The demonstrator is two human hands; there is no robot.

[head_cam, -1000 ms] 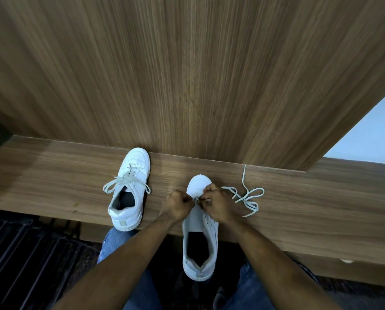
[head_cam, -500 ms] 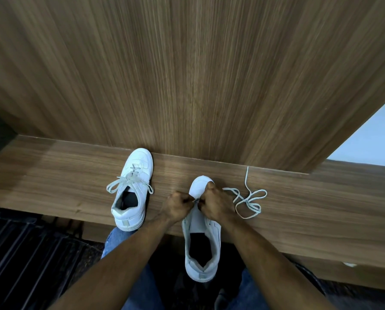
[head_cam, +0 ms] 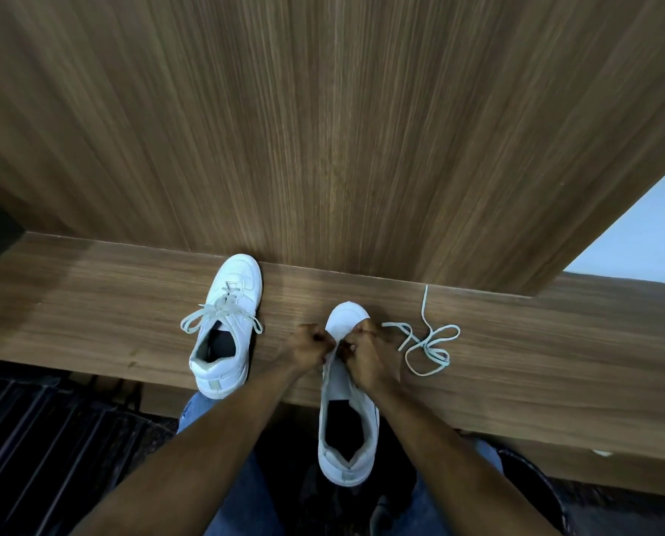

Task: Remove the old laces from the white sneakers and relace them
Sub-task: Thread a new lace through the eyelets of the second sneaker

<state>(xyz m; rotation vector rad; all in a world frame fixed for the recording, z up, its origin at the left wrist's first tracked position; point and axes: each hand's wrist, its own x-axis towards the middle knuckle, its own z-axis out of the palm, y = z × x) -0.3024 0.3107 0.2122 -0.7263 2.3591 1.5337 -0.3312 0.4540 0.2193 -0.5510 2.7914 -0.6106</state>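
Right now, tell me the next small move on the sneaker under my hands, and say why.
Probably draw the lace end through the front eyelet. Both hands, left hand and right hand, pinch at the near sneaker just behind its toe, with most of the lace slack on the shelf. The far sneaker is already laced.

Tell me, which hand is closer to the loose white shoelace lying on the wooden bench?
Right. The right hand sits just beside the loose white shoelace; the left hand is farther away.
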